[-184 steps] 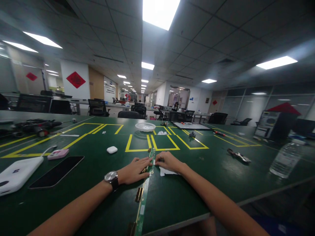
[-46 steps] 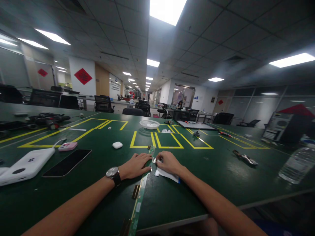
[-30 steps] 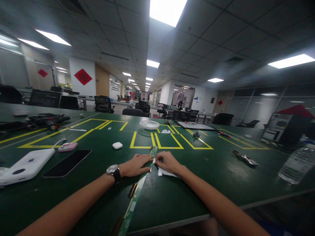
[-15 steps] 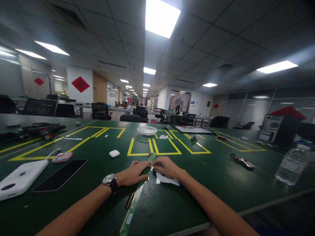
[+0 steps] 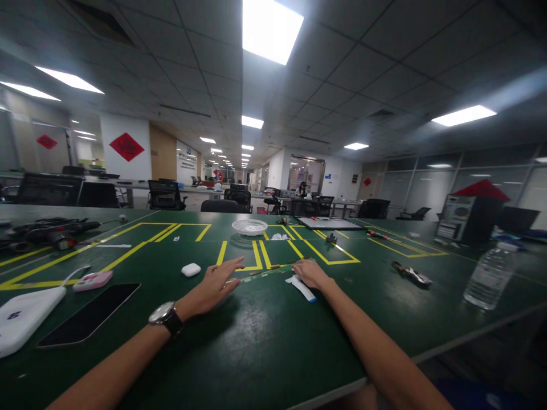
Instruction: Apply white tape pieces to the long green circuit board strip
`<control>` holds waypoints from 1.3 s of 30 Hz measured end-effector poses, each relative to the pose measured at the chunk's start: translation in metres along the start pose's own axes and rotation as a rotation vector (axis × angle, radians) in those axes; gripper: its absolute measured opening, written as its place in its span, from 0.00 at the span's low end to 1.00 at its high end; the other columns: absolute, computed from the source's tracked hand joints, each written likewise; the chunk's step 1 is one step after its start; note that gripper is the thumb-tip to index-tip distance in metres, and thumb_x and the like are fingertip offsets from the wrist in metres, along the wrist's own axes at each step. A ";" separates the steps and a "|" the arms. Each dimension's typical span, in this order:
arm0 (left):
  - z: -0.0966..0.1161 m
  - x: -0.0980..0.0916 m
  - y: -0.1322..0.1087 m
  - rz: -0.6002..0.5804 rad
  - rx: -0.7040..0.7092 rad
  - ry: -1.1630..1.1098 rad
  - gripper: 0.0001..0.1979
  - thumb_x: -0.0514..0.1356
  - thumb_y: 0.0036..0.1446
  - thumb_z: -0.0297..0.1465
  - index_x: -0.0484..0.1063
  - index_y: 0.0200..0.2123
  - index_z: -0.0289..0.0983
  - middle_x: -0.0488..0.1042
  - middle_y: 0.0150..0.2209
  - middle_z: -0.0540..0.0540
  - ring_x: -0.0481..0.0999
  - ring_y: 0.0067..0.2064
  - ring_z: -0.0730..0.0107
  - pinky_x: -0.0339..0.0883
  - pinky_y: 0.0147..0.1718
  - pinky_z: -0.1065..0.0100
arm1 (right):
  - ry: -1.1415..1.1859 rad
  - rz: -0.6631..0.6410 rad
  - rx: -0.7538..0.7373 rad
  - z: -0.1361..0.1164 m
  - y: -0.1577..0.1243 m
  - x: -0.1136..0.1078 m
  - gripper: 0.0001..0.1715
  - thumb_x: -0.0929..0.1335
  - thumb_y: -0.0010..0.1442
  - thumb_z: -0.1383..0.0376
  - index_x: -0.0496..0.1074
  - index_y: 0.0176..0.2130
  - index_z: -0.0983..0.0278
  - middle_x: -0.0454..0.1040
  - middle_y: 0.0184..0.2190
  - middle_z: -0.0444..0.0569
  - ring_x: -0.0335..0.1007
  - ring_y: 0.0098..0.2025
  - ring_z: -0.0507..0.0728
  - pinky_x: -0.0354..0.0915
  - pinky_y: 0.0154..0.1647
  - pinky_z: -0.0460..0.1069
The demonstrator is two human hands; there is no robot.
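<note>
A long, thin green circuit board strip (image 5: 265,273) spans the gap between my hands, running crosswise and somewhat blurred. My left hand (image 5: 212,289), with a wristwatch (image 5: 162,313) on its wrist, is at the strip's left end. Its fingers are stretched out and apart, the thumb close to the board; whether they touch is unclear. At the other end, my right hand (image 5: 311,274) has its fingers curled on the strip. A white paper strip with a blue end (image 5: 303,288) lies below the right fingers, partly covered by them.
A white mesh basket (image 5: 250,228) stands beyond my hands. On the left lie an earbud case (image 5: 191,270), a phone (image 5: 92,314), a pink device (image 5: 93,281) and a power bank (image 5: 29,319). Rightward are a metal tool (image 5: 412,274) and a water bottle (image 5: 491,276).
The circuit board strip has turned from pointing towards me to lying crosswise. My hands have moved apart, and the left fingers have lifted and spread. The view has shifted slightly right.
</note>
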State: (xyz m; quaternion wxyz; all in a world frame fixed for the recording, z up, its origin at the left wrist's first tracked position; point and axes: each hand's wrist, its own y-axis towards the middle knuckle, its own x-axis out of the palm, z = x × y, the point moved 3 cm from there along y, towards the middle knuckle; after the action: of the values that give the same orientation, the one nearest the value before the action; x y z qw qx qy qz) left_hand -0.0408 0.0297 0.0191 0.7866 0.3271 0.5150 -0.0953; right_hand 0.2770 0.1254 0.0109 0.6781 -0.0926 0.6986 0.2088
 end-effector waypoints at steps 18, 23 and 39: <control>0.015 0.018 -0.003 -0.068 0.053 0.078 0.21 0.51 0.67 0.40 0.60 0.61 0.45 0.61 0.64 0.46 0.60 0.63 0.53 0.52 0.59 0.50 | 0.074 -0.164 0.334 0.046 -0.013 0.010 0.44 0.55 0.61 0.40 0.55 0.66 0.59 0.52 0.67 0.58 0.46 0.66 0.70 0.46 0.61 0.66; 0.018 0.020 -0.003 -0.078 0.054 0.082 0.21 0.50 0.68 0.40 0.59 0.62 0.45 0.61 0.64 0.46 0.60 0.63 0.53 0.51 0.59 0.49 | 0.083 -0.173 0.312 0.047 -0.016 0.013 0.47 0.55 0.60 0.37 0.53 0.67 0.59 0.49 0.68 0.58 0.43 0.68 0.71 0.44 0.62 0.66; 0.020 0.022 -0.005 -0.078 0.088 0.076 0.21 0.49 0.69 0.39 0.57 0.63 0.47 0.56 0.67 0.46 0.58 0.65 0.55 0.50 0.60 0.49 | 0.161 0.112 -0.150 0.002 -0.026 -0.011 0.16 0.65 0.59 0.67 0.78 0.43 0.66 0.76 0.42 0.55 0.69 0.46 0.59 0.62 0.49 0.51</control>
State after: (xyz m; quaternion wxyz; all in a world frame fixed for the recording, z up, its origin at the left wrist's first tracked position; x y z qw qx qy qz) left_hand -0.0184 0.0171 0.0032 0.7470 0.3444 0.5521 -0.1361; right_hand 0.2899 0.1015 0.0171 0.5983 -0.1205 0.7372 0.2899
